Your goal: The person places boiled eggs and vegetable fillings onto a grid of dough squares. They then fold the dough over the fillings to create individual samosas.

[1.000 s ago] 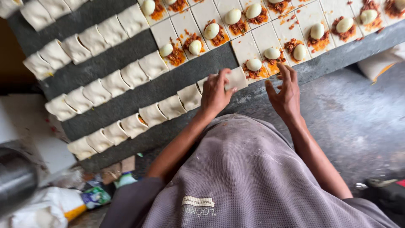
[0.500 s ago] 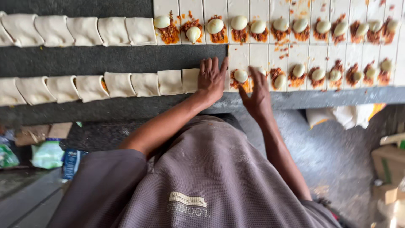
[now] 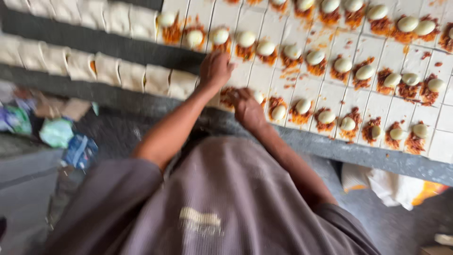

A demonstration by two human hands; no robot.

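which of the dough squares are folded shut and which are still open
Folded shut: the plain parcels left of the left hand, no filling showing. Open: the flat squares to the right, each showing egg and orange filling. Under the right hand, cannot tell.

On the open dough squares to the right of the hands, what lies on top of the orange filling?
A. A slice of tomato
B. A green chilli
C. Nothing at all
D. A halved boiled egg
D: each open dough square carries a pale, rounded egg half sitting on orange filling.
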